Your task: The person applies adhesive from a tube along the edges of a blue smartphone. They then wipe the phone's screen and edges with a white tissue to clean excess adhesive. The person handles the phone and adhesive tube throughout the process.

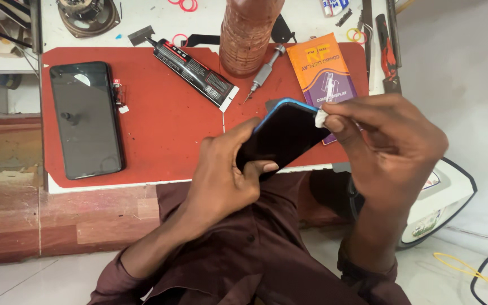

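Observation:
My left hand [221, 169] grips a dark phone with a blue frame [286, 133] by its lower end, tilted above the table's front edge. My right hand [388, 147] pinches a small white wad [321, 118] between thumb and fingers and presses it against the phone's upper right edge. Both hands sit over the near edge of the red mat [165, 124].
A black phone screen panel [86, 118] lies on the mat's left side. A black glue tube [196, 73], a screwdriver [264, 73], a brown bottle [247, 34] and an orange-purple packet [323, 70] lie behind the hands. A white machine [441, 197] stands on the floor at right.

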